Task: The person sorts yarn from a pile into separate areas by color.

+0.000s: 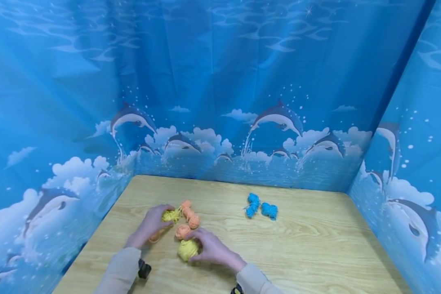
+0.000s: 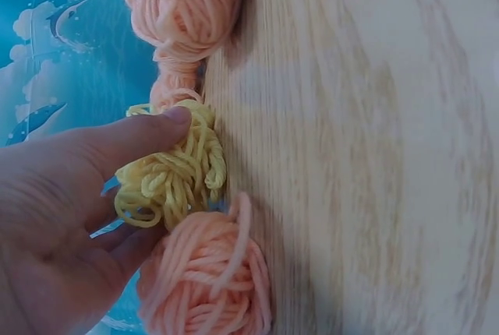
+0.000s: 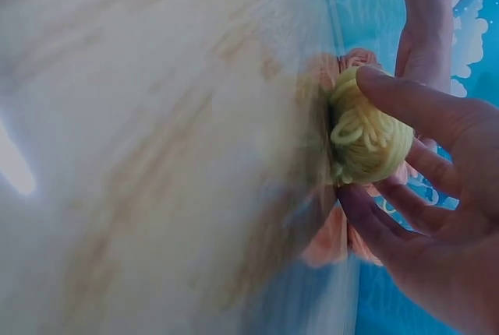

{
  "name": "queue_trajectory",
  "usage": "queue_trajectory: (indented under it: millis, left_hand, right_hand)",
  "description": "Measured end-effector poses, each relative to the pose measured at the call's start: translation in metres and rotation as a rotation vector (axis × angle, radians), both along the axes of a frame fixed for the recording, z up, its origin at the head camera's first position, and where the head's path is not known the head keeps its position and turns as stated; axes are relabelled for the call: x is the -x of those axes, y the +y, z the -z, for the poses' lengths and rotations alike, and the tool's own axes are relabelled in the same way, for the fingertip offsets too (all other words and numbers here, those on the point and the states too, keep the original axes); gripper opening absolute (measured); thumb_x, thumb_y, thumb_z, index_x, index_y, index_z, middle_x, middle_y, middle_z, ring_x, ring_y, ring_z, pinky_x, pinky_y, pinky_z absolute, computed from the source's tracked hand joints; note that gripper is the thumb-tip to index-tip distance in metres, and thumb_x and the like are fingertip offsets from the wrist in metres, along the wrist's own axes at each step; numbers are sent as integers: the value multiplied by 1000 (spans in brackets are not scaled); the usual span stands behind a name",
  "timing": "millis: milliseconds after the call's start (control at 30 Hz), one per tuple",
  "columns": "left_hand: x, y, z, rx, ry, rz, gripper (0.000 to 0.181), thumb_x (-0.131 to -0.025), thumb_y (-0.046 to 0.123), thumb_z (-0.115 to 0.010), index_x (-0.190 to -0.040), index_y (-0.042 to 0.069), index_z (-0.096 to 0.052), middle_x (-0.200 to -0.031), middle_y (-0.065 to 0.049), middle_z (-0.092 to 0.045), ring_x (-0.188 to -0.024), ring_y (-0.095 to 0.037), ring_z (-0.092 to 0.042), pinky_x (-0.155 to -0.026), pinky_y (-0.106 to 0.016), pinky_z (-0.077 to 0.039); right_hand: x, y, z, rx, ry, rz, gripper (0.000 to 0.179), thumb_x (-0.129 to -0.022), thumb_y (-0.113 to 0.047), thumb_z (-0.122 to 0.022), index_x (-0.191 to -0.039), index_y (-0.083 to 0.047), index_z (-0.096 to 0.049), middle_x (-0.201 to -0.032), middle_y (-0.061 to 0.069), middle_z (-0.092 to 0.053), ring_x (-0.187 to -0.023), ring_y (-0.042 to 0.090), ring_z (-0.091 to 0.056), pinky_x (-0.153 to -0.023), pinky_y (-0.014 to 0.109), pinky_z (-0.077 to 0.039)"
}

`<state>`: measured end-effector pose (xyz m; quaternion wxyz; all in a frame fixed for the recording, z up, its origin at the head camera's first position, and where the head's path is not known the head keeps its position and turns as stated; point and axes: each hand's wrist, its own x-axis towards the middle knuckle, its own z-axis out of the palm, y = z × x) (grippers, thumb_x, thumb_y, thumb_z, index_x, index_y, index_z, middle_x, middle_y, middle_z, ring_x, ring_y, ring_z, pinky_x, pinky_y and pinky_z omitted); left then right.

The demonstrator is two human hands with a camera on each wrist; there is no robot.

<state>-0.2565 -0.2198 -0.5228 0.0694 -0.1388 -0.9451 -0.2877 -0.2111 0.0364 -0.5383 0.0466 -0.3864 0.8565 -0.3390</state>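
My left hand (image 1: 151,223) pinches a loose, loopy bundle of yellow yarn (image 2: 175,175) between thumb and fingers, at the left of the table. Around a rounder yellow yarn ball (image 1: 187,250) curl the thumb and fingers of my right hand (image 1: 216,250); in the right wrist view this yellow ball touches or nearly touches the tabletop. Between the hands lies a peach yarn ball (image 1: 183,232), and a longer peach yarn bundle (image 1: 186,208) with a round peach ball (image 1: 194,222) sits just beyond. More peach yarn (image 1: 154,237) shows partly hidden under my left hand.
Two blue yarn bundles (image 1: 253,205) (image 1: 269,210) lie farther back, right of the middle of the wooden table (image 1: 308,245). A blue curtain (image 1: 213,81) printed with dolphins stands along the table's back and sides.
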Motion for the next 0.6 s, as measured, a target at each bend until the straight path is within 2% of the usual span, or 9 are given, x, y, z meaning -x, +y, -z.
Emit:
queue_trajectory:
  millis: [267,600]
  left_hand:
    - [0,2,-1,3,2,-11,42,-80,6,-84,-119,0,-69,-119,-21,-69,-113,-43,-63,-99,-57,-50]
    - [-2,2,0,9,-14,-14,42,-80,5,-84,-119,0,-69,-120,-21,-68,-114,-43,-62,-99,-57,-51]
  right_hand:
    - [0,-2,-1,14,-7,0,54,-75,-17,-90,-122,-15,-64,-119,-6,-66,-102,2,-58,-89,18,-50]
    - [-2,-1,-1,40,-42,16,52,-77,-14,-86,-123,-15,-63,-119,-6,-66,-102,2,-57,-87,18,-50]
